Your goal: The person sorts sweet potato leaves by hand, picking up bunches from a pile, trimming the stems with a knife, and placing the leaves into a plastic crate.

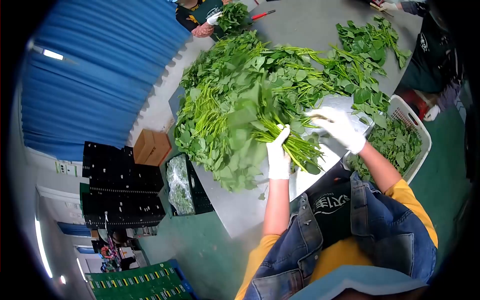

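**A:** standing by the steel table [237,202] right now. Anyone see what the person in the denim apron has got hold of?

**B:** yep, the left hand [278,152], in a white glove, is clenched round a bunch of greens [300,146]. It's gripping the stems, with the cut ends sticking out toward the person's right and the leafy end blurred off to the other side. The bunch is just above the table's near edge, right up against the big pile of greens [225,100] that covers most of the top

**A:** and the right hand [337,127]?

**B:** gloved too, and near the stem ends of that bunch. The fingers look spread out, but it's smeared with blur, so I honestly can't tell if it's pinching anything or just lying loose

**A:** what else is around?

**B:** there's a white basket [417,127] full of loose leaves just past the right arm, beside the table. On the floor at the left side there's a black crate [197,192] with bagged greens in it, and a cardboard box [151,146] behind that. At the far end a co-worker's gloved hand [215,19] is holding its own bunch, with red-handled cutters [262,15] lying on the table near it. Blue sheeting [100,75] runs along the wall
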`<act>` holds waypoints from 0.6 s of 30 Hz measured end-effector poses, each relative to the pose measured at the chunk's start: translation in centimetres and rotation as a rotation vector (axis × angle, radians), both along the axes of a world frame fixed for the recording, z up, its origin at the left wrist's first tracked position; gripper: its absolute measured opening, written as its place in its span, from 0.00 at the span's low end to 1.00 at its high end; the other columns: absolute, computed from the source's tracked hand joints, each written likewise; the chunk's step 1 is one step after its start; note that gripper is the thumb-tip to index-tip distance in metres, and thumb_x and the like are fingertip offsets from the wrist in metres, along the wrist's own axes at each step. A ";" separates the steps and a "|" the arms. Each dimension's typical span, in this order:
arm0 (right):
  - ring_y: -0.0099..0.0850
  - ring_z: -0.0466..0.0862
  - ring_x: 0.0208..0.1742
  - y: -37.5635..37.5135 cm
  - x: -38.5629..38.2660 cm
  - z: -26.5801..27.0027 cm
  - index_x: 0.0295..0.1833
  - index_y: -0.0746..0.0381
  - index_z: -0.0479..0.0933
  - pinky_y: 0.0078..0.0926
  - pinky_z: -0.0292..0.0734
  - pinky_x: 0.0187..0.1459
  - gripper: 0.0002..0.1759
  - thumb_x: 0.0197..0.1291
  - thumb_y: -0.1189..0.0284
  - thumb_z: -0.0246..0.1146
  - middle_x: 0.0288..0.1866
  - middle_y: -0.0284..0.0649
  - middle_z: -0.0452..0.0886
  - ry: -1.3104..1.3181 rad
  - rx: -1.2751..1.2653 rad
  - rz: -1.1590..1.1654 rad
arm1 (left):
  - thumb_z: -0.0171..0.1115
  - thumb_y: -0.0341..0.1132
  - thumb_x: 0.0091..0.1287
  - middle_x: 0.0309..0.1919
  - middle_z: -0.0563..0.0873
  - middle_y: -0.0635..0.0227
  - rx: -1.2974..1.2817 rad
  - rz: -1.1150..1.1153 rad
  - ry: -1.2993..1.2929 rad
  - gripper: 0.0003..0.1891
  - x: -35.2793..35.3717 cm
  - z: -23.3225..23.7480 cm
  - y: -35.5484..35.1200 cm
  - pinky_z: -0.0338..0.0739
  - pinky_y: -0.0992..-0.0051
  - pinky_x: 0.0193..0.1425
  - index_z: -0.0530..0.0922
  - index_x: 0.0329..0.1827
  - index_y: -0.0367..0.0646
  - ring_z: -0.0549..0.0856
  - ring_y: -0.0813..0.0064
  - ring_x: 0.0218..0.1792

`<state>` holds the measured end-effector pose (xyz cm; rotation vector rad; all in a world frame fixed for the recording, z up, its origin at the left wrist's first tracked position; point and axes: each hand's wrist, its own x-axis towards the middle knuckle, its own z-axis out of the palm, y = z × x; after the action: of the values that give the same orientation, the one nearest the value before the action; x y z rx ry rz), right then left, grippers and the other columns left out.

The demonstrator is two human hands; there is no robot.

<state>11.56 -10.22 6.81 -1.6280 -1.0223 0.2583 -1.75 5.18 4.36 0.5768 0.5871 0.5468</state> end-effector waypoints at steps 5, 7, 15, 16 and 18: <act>0.22 0.81 0.37 6.0 -1.6 -1.7 0.39 0.63 0.80 0.22 0.74 0.39 0.11 0.50 0.71 0.67 0.31 0.35 0.81 -0.298 -0.039 -0.027 | 0.61 0.16 0.55 0.42 0.80 0.66 0.558 0.008 0.174 0.17 -0.3 0.1 -2.4 0.77 0.75 0.49 0.75 0.48 0.37 0.80 0.73 0.42; 0.22 0.80 0.36 6.5 -2.5 -2.9 0.39 0.64 0.80 0.22 0.74 0.38 0.10 0.51 0.71 0.67 0.31 0.35 0.82 -0.016 0.014 -0.024 | 0.61 0.16 0.55 0.42 0.80 0.67 0.464 0.024 0.125 0.17 -0.8 -0.7 -2.1 0.76 0.75 0.49 0.75 0.48 0.36 0.80 0.73 0.42; 0.21 0.79 0.39 2.8 -3.3 -4.4 0.42 0.62 0.78 0.19 0.73 0.43 0.10 0.59 0.68 0.62 0.38 0.34 0.81 0.587 0.174 -0.027 | 0.64 0.26 0.59 0.36 0.81 0.67 -0.040 0.037 -0.002 0.10 -1.4 1.1 -1.2 0.75 0.74 0.45 0.77 0.43 0.41 0.79 0.74 0.38; 0.22 0.79 0.38 1.5 -2.7 -4.9 0.42 0.61 0.77 0.20 0.74 0.41 0.10 0.60 0.67 0.61 0.38 0.34 0.80 0.592 0.162 -0.119 | 0.63 0.29 0.60 0.37 0.81 0.66 -0.116 0.039 -0.046 0.10 -1.8 -2.6 1.4 0.75 0.73 0.45 0.76 0.43 0.41 0.79 0.74 0.39; 0.26 0.82 0.37 -1.6 0.3 -11.2 0.44 0.60 0.76 0.23 0.76 0.36 0.11 0.63 0.65 0.58 0.40 0.36 0.81 0.676 0.094 -0.300 | 0.63 0.29 0.60 0.40 0.81 0.63 0.108 0.099 0.023 0.12 -2.7 -1.4 2.6 0.75 0.71 0.53 0.74 0.45 0.39 0.80 0.73 0.42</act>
<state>11.82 -11.84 -4.40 -1.4294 -0.2688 0.5048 -4.49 7.81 2.97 0.6589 0.6127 0.6695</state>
